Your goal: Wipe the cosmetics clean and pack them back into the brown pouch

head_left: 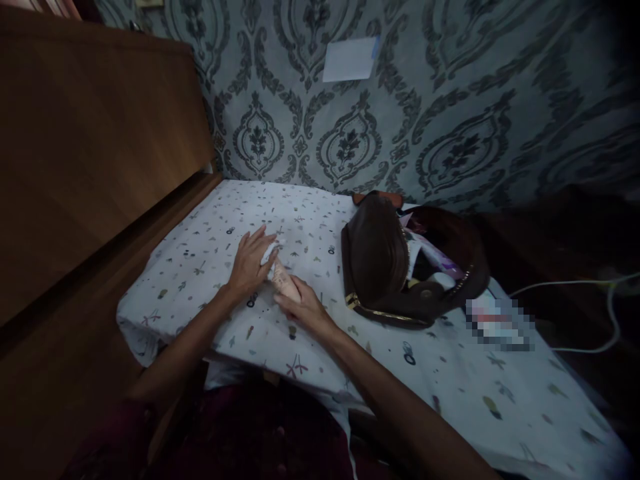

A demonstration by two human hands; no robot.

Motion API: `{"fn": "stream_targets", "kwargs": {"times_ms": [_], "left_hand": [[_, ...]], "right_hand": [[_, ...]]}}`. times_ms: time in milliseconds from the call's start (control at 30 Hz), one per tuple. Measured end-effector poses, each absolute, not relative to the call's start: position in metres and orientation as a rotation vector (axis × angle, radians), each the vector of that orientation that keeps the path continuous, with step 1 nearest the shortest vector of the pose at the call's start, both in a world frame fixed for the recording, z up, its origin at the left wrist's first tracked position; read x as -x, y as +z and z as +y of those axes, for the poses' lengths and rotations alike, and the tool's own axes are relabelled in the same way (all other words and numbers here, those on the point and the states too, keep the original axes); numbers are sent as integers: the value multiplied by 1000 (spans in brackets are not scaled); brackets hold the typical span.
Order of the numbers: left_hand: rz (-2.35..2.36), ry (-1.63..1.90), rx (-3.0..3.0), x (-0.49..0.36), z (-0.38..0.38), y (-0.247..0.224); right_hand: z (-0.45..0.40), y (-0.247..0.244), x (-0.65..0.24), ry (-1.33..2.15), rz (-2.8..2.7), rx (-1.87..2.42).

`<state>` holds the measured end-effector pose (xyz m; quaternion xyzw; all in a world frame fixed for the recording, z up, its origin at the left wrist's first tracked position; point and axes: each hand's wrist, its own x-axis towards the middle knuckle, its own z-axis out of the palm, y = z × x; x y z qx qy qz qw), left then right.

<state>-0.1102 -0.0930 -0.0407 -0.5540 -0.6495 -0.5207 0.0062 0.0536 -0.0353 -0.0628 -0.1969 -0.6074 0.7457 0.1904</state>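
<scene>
My right hand (307,308) is closed around the lower part of a slim peach-coloured tube (285,280) with small print on it. The tube slants up and left toward my left hand (249,263). My left hand has its fingers stretched out just above the printed tablecloth (300,353), its thumb close to the tube's upper end. A small bright white piece (270,252) shows between that thumb and the fingers; whether it is the tube's cap or a tissue, I cannot tell.
To the right stands a dark brown zippered bag (377,257), open, with papers and packets inside. A pixelated object (500,325) lies beyond it near a white cable (613,313). A wooden cabinet (100,140) borders the left, a patterned wall (345,140) the back.
</scene>
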Motion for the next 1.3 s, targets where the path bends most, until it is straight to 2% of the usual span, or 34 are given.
{"fn": "stream_targets", "kwargs": {"times_ms": [200, 433, 600, 800, 1033, 1167, 1300], "left_hand": [[-2037, -1642, 1925, 83, -97, -44], [-1951, -1384, 2244, 59, -102, -40], [-2003, -1418, 2063, 88, -96, -31], [-2074, -1189, 1736, 149, -96, -31], [-2108, -938, 1722, 162, -105, -43], [-2040, -696, 1801, 145, -109, -53], [-1972, -662, 1995, 109, -113, -60]], "right_hand": [[-34, -70, -51, 2276, -1357, 556], [-30, -75, -50, 2349, -1121, 773], [-32, -69, -51, 2295, -1241, 667], [-33, -68, -52, 2255, -1455, 556], [-31, -78, -57, 1915, -1904, 535], [-28, -82, -57, 1544, -2101, 592], [-26, -87, -55, 1368, -2136, 601]]}}
